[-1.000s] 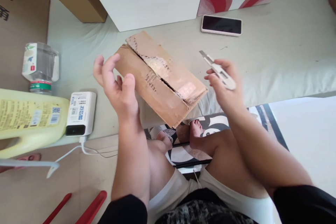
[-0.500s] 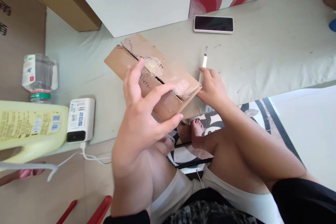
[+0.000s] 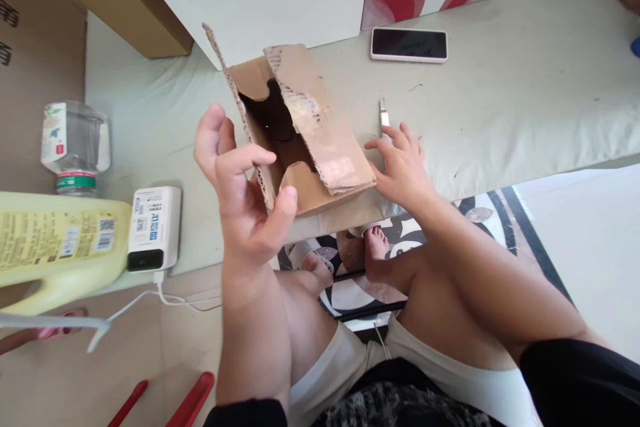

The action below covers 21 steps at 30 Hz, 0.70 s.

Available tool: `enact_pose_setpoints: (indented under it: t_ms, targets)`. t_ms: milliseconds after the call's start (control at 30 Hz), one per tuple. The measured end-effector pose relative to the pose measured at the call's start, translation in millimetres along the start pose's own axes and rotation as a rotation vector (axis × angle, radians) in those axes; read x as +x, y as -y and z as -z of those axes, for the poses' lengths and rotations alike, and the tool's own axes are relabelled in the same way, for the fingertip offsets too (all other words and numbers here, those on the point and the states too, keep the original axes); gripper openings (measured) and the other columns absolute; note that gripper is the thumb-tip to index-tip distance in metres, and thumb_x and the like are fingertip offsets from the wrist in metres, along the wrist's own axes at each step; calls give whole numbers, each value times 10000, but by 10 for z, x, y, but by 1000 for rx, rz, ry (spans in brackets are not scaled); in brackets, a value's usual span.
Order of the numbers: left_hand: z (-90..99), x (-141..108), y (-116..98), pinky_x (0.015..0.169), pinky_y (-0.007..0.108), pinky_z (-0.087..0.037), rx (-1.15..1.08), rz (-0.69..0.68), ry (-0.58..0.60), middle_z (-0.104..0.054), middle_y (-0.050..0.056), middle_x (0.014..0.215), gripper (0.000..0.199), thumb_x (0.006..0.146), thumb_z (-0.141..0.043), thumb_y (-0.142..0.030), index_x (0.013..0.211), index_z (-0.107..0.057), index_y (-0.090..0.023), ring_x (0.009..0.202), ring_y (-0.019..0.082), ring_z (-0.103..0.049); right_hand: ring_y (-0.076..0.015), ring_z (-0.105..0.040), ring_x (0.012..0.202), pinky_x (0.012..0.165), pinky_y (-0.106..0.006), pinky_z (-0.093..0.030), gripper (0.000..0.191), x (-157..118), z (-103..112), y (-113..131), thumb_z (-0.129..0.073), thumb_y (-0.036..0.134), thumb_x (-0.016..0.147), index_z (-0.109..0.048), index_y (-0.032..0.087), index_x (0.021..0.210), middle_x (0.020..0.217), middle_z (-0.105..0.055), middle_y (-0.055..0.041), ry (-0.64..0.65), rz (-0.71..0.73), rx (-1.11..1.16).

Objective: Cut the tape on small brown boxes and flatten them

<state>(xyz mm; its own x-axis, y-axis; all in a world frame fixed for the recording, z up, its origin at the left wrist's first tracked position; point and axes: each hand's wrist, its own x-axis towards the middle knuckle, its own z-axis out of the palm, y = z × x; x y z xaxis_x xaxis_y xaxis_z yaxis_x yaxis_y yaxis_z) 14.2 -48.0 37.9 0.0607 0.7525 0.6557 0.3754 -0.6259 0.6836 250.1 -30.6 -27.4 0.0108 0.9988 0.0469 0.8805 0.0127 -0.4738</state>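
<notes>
The brown cardboard box's (image 3: 337,140) flap edge is touched by the left hand's (image 3: 243,197) half-open fingers; beside the slim white-and-metal cutter (image 3: 384,115), partly covered by the right hand's (image 3: 406,170) spread fingers, open pale cloth (image 3: 505,87) is seen.

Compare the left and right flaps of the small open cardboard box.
The left flap stands steeply up, seen nearly edge-on, while the right flap leans over part of the opening, its broad face showing.
The right flap has a ragged torn patch and a shiny area on its face; the left flap shows mostly its rough edge.
The left hand is at the left flap; the right flap's face has no hand over it.
Both are brown corrugated cardboard.
</notes>
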Motion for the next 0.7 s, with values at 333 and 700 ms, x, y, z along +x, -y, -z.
enact_pose_setpoints:
  t_ms: [333, 700]
  targets:
    - [-14, 6, 247, 1109, 445, -461, -151, 389, -540, -595, -11, 1177, 171, 892, -593, -413, 1015, -519, -321, 1246, 228, -576, -471, -304, 1511, 1135, -737, -315, 323, -18, -41, -9, -541, 300, 867, -697, 216, 1137, 1470, -549, -147, -26, 80, 4]
    - [92, -39, 619, 523, 248, -401, -243, 902, -584, -584, -25, 831, 380, 633, -731, -297, 971, -560, -272, 670, 134, -563, -356, -500, 1405, 1238, -604, -319, 394, 36, -68, -49, -527, 316, 854, -687, 200, 1195, 1390, -634, -131, 32, 315, 222]
